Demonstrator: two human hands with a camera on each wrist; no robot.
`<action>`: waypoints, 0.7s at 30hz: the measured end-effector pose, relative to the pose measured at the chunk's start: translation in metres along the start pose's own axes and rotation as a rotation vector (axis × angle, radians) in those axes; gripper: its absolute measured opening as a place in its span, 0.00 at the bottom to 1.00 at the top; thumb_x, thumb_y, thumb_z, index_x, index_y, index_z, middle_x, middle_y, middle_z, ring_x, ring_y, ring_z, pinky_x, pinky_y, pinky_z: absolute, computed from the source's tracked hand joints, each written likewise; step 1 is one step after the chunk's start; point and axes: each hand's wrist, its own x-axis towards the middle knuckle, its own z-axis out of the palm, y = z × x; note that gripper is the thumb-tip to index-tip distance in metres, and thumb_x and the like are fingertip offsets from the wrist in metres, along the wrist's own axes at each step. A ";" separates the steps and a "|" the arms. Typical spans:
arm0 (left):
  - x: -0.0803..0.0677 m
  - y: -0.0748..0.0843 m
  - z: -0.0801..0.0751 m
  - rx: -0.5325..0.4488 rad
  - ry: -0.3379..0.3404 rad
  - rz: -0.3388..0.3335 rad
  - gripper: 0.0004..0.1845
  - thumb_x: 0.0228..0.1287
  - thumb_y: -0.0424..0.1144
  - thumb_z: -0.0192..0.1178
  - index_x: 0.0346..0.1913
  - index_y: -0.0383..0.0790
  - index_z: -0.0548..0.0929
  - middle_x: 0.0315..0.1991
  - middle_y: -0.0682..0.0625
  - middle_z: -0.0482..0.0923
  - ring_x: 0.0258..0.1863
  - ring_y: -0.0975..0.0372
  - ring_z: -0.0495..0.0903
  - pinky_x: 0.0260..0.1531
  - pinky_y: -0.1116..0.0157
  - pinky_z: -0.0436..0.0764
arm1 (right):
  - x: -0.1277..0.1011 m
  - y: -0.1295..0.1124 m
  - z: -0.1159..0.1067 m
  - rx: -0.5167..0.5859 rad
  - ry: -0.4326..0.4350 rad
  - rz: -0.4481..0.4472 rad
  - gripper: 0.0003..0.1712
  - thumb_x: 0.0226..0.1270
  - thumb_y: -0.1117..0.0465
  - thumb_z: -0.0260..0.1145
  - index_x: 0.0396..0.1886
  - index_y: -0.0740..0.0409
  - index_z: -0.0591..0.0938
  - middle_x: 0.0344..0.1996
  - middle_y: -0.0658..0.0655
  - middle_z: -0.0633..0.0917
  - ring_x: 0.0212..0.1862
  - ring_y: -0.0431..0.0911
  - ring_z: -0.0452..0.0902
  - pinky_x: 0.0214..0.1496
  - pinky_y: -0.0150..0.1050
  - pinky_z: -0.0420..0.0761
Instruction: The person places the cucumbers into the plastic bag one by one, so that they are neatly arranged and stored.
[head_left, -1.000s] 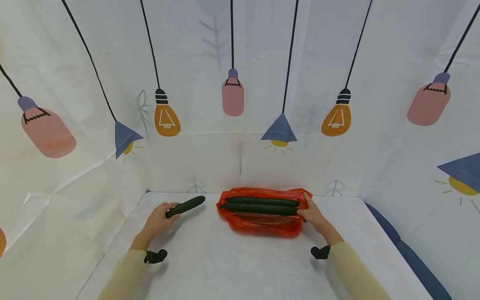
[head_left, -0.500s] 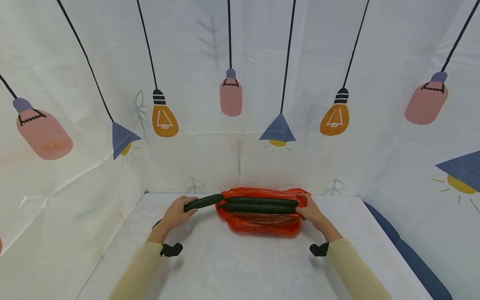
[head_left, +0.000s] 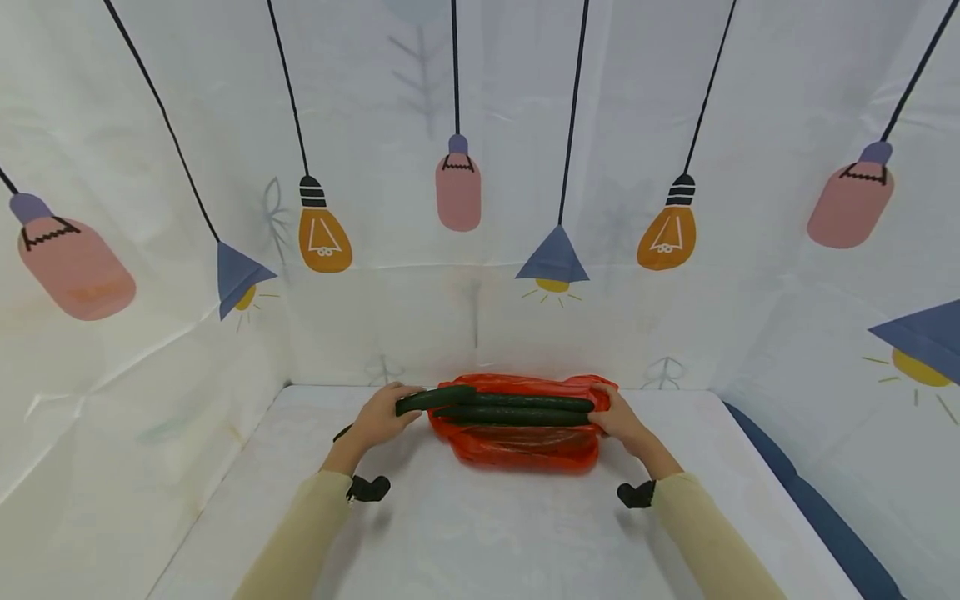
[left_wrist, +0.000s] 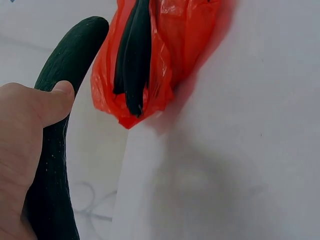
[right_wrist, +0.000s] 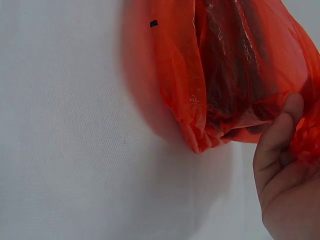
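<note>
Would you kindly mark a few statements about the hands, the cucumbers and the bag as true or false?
1. The left hand holds a cucumber. True.
2. The bag is blue. False: it is red.
3. The right hand grips the bag's edge. True.
4. The bag holds no cucumbers. False: two cucumbers lie in it.
5. The bag hangs in the air. False: it lies on the white table.

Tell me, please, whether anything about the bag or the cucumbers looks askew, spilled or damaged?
Nothing stands out. The red plastic bag lies flat on the white table, with no tear visible, two cucumbers lying side by side in it. The left hand grips a third cucumber at the bag's left end; the right hand pinches the right end.
</note>
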 end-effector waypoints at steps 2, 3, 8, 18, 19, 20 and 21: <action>0.003 0.003 0.001 -0.009 -0.010 -0.004 0.20 0.62 0.39 0.68 0.57 0.48 0.82 0.41 0.51 0.77 0.36 0.59 0.74 0.40 0.57 0.75 | 0.000 0.000 0.000 0.006 -0.003 -0.002 0.40 0.62 0.68 0.60 0.73 0.59 0.56 0.58 0.70 0.65 0.24 0.49 0.71 0.32 0.44 0.79; 0.004 0.005 0.002 -0.017 -0.013 -0.006 0.20 0.62 0.38 0.68 0.57 0.48 0.82 0.41 0.51 0.77 0.36 0.59 0.74 0.39 0.57 0.75 | 0.000 0.000 0.000 0.011 -0.002 -0.002 0.40 0.62 0.68 0.60 0.73 0.59 0.56 0.57 0.70 0.65 0.24 0.49 0.71 0.32 0.45 0.79; 0.011 0.013 0.005 -0.027 -0.015 0.027 0.20 0.61 0.38 0.68 0.57 0.46 0.82 0.42 0.50 0.78 0.37 0.59 0.75 0.39 0.56 0.76 | 0.000 0.000 0.000 0.015 0.005 -0.006 0.39 0.62 0.68 0.60 0.72 0.59 0.57 0.58 0.70 0.65 0.23 0.48 0.71 0.32 0.45 0.79; 0.025 0.027 0.016 -0.014 -0.046 0.071 0.21 0.61 0.41 0.68 0.58 0.44 0.82 0.41 0.50 0.77 0.40 0.58 0.76 0.44 0.55 0.77 | -0.001 0.002 0.001 0.017 0.008 0.004 0.39 0.64 0.68 0.60 0.73 0.59 0.56 0.60 0.69 0.64 0.27 0.49 0.72 0.34 0.45 0.79; 0.026 0.029 0.017 -0.015 -0.052 0.069 0.21 0.62 0.41 0.68 0.58 0.45 0.81 0.41 0.50 0.77 0.40 0.58 0.76 0.45 0.55 0.77 | -0.001 0.002 0.001 0.018 0.006 0.004 0.39 0.64 0.67 0.60 0.73 0.59 0.56 0.60 0.69 0.64 0.27 0.49 0.72 0.34 0.45 0.79; 0.027 0.030 0.018 -0.018 -0.055 0.069 0.21 0.62 0.41 0.68 0.58 0.45 0.81 0.41 0.51 0.77 0.41 0.58 0.76 0.46 0.55 0.77 | -0.001 0.002 0.001 0.018 0.006 0.005 0.39 0.64 0.67 0.60 0.73 0.59 0.56 0.60 0.69 0.64 0.27 0.49 0.72 0.34 0.45 0.79; 0.028 0.032 0.019 -0.022 -0.058 0.072 0.21 0.62 0.41 0.68 0.59 0.45 0.81 0.41 0.50 0.77 0.41 0.58 0.76 0.46 0.55 0.77 | -0.001 0.002 0.001 0.018 0.006 0.006 0.39 0.64 0.67 0.60 0.73 0.59 0.56 0.60 0.69 0.64 0.28 0.49 0.72 0.34 0.45 0.79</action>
